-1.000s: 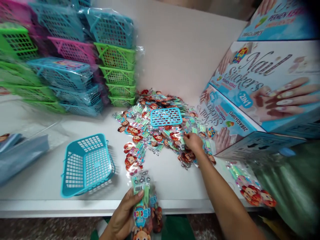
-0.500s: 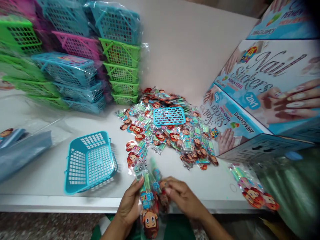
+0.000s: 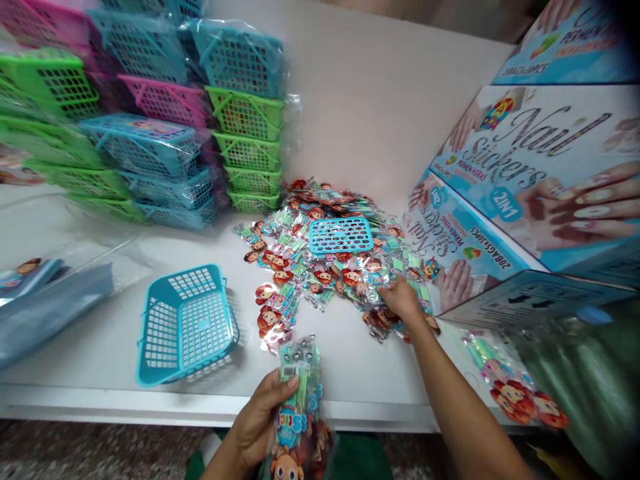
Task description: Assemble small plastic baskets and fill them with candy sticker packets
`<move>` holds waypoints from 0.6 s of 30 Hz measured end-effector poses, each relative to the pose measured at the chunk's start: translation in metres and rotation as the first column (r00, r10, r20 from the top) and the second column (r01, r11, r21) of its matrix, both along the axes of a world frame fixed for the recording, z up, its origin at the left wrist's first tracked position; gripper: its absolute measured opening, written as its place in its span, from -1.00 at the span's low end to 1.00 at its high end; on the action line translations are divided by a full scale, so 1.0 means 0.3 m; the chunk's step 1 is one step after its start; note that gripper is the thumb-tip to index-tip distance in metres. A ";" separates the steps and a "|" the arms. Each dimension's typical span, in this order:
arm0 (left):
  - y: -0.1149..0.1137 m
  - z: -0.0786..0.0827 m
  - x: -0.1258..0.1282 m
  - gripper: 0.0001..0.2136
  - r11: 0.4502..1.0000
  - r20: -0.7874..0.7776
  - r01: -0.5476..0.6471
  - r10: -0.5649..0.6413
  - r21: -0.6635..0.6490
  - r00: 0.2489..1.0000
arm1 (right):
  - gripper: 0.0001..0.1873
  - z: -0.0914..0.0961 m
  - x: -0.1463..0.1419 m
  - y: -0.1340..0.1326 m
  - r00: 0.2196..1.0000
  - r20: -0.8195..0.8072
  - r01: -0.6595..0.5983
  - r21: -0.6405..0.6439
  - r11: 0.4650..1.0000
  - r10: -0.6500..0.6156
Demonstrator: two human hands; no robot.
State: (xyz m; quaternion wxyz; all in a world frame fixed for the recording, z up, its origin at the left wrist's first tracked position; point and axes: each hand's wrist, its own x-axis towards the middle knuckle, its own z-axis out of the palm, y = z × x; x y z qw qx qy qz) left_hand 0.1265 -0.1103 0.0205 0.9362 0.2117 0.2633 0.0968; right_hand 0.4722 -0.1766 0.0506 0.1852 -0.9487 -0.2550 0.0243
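Note:
My left hand (image 3: 260, 413) is closed round several clear packets (image 3: 295, 400) with green sticks and cartoon-head cards, held upright over the table's front edge. Out at the right side of a heap of similar packets (image 3: 325, 273), my right hand (image 3: 403, 300) has its fingers pinched on a packet at the surface; the fingertips are partly hidden. A flat blue plastic lid (image 3: 341, 235) with slots lies on top of the heap. To the left of my left hand stands an open blue basket (image 3: 193, 327) with nothing in it.
Wrapped green baskets (image 3: 253, 150), blue baskets (image 3: 145, 143) and pink baskets (image 3: 165, 100) are stacked at the back left. Printed nail sticker boxes (image 3: 540, 167) stand on the right. A few packets (image 3: 515, 380) lie at the right edge, and clear plastic bags (image 3: 60, 300) at the left.
My right hand has left the packets by my left hand and moved forward and right to the heap. My left hand still holds its bunch, now slightly lower. The view has shifted a little.

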 end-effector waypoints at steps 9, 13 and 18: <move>0.006 -0.011 0.035 -0.81 0.996 0.034 0.048 -0.046 -0.070 0.998 | -0.74 0.027 -0.482 -0.116 0.535 0.268 -0.841 0.263 0.473 0.801; 0.010 -0.010 0.032 -0.61 0.981 0.081 0.017 -0.002 -0.192 0.997 | -0.74 0.030 -0.660 -0.142 0.302 0.243 -0.953 0.071 0.294 0.922; -0.016 -0.006 0.029 -0.74 0.993 -0.036 0.004 -0.009 -0.119 0.999 | -0.64 0.044 -0.497 -0.092 0.405 0.036 -0.902 0.179 0.393 0.914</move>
